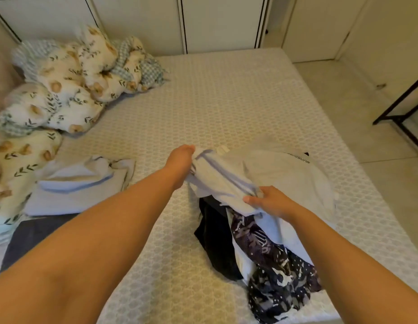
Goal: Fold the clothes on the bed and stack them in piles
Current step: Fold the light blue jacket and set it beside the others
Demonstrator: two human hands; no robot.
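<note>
Plenty of open bed [226,94] up the middle and far end. Bunched quilt [70,83] hogs the left, folded pile [79,185] sits near-left, unfolded clothes heap [268,235] blocks near-right.

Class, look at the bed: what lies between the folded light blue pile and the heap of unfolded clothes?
In the head view, only bare mattress, crossed by the person's left forearm.

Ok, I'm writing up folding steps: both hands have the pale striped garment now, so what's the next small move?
Probably lift the pale striped garment clear of the unfolded heap and spread it on the bare mattress. The left hand and right hand grip it bunched, with dark clothes directly under it.
</note>
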